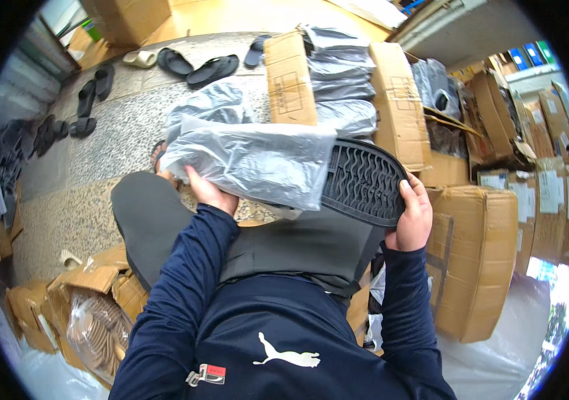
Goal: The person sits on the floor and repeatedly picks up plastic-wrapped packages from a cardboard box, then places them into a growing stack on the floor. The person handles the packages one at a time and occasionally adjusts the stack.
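Observation:
Across my lap lies a black sandal [364,183], sole up, with wavy grooves in its tread. A clear plastic bag [251,160] covers its left part, while the right end of the sole sticks out bare. My right hand [414,212] grips that bare end, thumb on the sole and fingers around the edge. At the other end my left hand [212,192] holds the bagged part from the near side, its thumb against the plastic. The upper of the sandal faces down and is hidden. More bagged footwear [214,103] lies just beyond on the floor.
Ahead stands an open carton [290,80] packed with bagged footwear [343,87]. Loose black slippers [212,71] lie on the speckled floor at far left. A closed carton [478,260] stands at my right, and an open carton [101,287] with brown bagged footwear sits at left.

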Available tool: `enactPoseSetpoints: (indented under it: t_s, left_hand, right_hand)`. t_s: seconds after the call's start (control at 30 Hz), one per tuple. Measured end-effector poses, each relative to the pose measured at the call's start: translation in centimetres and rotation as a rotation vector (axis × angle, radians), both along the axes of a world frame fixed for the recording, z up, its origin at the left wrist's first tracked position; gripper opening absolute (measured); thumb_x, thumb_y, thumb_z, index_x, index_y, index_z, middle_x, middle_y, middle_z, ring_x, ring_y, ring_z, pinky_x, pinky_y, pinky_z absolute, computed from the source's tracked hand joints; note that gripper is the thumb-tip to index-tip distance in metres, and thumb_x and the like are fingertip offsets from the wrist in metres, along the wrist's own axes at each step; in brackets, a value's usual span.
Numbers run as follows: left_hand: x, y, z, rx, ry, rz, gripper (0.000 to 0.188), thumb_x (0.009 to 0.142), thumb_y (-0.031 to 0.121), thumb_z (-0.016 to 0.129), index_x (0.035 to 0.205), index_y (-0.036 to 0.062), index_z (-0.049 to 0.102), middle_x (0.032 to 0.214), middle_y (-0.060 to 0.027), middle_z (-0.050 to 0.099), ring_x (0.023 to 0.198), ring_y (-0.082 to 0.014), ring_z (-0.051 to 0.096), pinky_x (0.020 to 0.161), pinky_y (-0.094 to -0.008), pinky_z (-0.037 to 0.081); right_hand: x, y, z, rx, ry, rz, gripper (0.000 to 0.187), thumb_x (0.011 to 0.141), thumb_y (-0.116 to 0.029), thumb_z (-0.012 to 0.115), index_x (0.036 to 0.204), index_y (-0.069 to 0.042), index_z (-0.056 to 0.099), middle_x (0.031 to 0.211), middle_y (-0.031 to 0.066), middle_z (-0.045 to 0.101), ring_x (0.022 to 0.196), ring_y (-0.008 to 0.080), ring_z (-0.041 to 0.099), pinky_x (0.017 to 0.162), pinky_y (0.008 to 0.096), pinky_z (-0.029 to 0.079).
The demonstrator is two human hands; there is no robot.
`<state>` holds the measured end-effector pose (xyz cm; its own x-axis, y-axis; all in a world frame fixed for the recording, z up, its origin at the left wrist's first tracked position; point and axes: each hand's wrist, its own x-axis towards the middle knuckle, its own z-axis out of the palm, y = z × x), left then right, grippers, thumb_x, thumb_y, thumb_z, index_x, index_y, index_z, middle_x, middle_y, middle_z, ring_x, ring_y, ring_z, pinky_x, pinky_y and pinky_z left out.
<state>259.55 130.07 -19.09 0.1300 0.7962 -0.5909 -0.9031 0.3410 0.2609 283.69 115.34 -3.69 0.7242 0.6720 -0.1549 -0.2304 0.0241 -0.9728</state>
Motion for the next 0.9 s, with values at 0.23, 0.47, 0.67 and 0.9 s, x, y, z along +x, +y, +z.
enactPoseSetpoints:
  t_s: [0.23, 0.47, 0.67, 0.9]
  left_hand:
    - [0.0, 0.1, -0.7, -0.055, 0.017, -0.090, 0.074, 0.096, 0.064, 0.020, 0.142, 0.0084, 0.038, 0.144, -0.0122, 0.042, 0.131, -0.0340, 0.040, 0.109, -0.0486, 0.030]
    - [-0.2, 0.4, 0.1, -0.033, 0.035, -0.101, 0.075, 0.095, 0.065, 0.019, 0.144, 0.0105, 0.036, 0.147, -0.0109, 0.039, 0.132, -0.0343, 0.037, 0.110, -0.0502, 0.028]
    - [-0.2, 0.8, 0.0, 0.007, -0.008, -0.094, 0.075, 0.095, 0.065, 0.019, 0.142, 0.0100, 0.037, 0.144, -0.0108, 0.041, 0.131, -0.0335, 0.039, 0.109, -0.0492, 0.029]
    - [1.4, -0.9, 1.1, 0.101, 0.008, -0.066, 0.072, 0.095, 0.064, 0.023, 0.137, 0.0088, 0.044, 0.135, -0.0123, 0.050, 0.124, -0.0333, 0.046, 0.106, -0.0475, 0.035]
  right_hand:
    - [2.1, -2.2, 1.7, 0.034, 0.050, -0.082, 0.024, 0.092, -0.004, 0.049, 0.115, 0.005, 0.054, 0.103, 0.0138, 0.065, 0.088, 0.0192, 0.066, 0.080, 0.0308, 0.055]
    - [2.9, -3.3, 1.3, 0.088, 0.036, -0.094, 0.025, 0.093, -0.004, 0.048, 0.116, 0.005, 0.054, 0.105, 0.0148, 0.065, 0.092, 0.0200, 0.066, 0.083, 0.0309, 0.054]
    - [3.1, -3.4, 0.6, 0.091, 0.057, -0.071, 0.024, 0.093, -0.003, 0.047, 0.115, 0.005, 0.054, 0.105, 0.0149, 0.065, 0.092, 0.0202, 0.065, 0.084, 0.0313, 0.054]
    - [-1.7, -1.6, -3.4, 0.033, 0.064, -0.017, 0.026, 0.093, -0.006, 0.052, 0.117, 0.002, 0.054, 0.105, 0.0090, 0.063, 0.095, 0.0158, 0.060, 0.088, 0.0298, 0.049]
